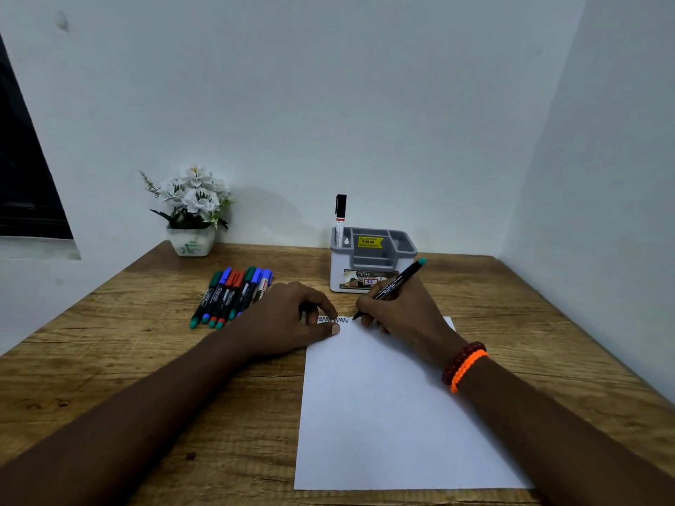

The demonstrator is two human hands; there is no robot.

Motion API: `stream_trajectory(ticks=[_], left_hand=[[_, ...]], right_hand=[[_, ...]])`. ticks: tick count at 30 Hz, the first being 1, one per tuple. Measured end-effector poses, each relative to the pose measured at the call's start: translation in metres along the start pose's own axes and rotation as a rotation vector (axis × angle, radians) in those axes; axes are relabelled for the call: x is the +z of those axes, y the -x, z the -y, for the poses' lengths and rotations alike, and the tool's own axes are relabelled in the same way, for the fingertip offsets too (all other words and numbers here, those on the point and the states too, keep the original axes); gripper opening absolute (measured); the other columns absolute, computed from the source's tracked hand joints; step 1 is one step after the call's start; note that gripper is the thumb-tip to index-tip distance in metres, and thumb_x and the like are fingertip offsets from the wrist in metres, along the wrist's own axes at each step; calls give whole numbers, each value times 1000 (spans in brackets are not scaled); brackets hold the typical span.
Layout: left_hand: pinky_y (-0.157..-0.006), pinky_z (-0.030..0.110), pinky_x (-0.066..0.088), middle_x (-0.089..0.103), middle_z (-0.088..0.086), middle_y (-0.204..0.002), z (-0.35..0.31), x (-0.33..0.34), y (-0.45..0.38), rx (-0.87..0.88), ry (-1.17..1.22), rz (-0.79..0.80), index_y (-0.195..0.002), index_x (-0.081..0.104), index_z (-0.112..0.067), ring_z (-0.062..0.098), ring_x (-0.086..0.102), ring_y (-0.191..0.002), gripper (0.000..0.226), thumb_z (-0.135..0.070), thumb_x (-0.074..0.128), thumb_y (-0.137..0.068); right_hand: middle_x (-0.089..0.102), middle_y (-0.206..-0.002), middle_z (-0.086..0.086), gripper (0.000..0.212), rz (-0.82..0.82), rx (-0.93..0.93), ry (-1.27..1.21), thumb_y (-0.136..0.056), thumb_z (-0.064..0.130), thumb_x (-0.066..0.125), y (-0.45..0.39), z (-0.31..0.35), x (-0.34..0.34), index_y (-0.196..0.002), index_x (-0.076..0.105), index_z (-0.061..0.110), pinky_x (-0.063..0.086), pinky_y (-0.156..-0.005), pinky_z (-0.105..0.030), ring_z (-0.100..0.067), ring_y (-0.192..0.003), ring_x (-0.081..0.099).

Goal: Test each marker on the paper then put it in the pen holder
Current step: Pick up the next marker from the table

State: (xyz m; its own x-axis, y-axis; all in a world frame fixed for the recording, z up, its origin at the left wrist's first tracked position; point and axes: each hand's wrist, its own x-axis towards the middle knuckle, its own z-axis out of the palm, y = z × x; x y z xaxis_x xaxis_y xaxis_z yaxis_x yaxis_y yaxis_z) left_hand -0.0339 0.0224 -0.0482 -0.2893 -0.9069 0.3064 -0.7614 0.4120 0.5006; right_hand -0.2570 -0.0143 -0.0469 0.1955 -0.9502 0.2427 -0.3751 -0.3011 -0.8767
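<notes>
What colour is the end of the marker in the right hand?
Teal-green, on the marker held in the right hand; head view.

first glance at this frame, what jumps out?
The right hand gripping a marker, its tip on the top edge of the white paper beside a fresh zigzag scribble. The left hand pins the paper's top left corner. Behind: a row of markers left, a pen holder with one marker.
</notes>
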Motion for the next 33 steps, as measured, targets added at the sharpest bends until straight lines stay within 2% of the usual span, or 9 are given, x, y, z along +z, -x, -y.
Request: stream_trajectory(ticks=[8, 11, 14, 22, 27, 33], left_hand=[[-58, 13, 43, 69, -10, -76, 0, 0, 0, 1, 3, 11, -106, 77, -33, -3, 59, -67, 24, -47, 77, -87], [-59, 13, 43, 68, -10, -76, 0, 0, 0, 2, 1, 12, -106, 77, -33, -2, 59, -68, 24, -47, 77, -87], [-59, 13, 43, 69, -9, -77, 2, 0, 0, 1, 10, 4, -105, 77, -34, -1, 59, -68, 23, -48, 76, -87], [-58, 13, 43, 69, -10, -76, 3, 0, 0, 6, 19, 8, -105, 77, -34, 0, 59, -67, 23, -48, 77, -87], [-58, 13, 43, 68, -12, -75, 1, 0, -1, 3, -3, 2, -105, 77, -34, -2, 59, -69, 23, -48, 76, -87], [-58, 13, 43, 67, -12, -74, 0, 0, -1, 5, 6, 9, -106, 77, -32, -1, 59, -67, 23, -46, 76, -88]], right_hand=[[77, -67, -4, 10, 8, -15, 28, -81, 14, 76, 2, 0, -1, -73, 73, 11, 48, -60, -28, -5, -54, 64], [78, -69, -2, 6, -2, -11, 32, -81, 14, 77, 3, 0, 0, -76, 74, 12, 49, -58, -24, -3, -55, 65], [77, -69, -4, 8, -29, -1, 14, -76, 18, 76, 2, 0, 1, -74, 73, 11, 49, -59, -29, -7, -54, 64], [73, -60, -1, 14, -26, -19, 31, -79, 11, 76, 2, 2, 1, -67, 69, 12, 45, -54, -20, -2, -47, 60], [76, -64, -1, 9, -50, 7, 40, -77, 15, 77, -1, -2, 1, -70, 73, 11, 47, -59, -28, -2, -50, 62], [75, -62, -3, 14, -62, 0, 33, -78, 14, 78, 0, -1, 1, -67, 69, 12, 46, -56, -26, -4, -48, 60]])
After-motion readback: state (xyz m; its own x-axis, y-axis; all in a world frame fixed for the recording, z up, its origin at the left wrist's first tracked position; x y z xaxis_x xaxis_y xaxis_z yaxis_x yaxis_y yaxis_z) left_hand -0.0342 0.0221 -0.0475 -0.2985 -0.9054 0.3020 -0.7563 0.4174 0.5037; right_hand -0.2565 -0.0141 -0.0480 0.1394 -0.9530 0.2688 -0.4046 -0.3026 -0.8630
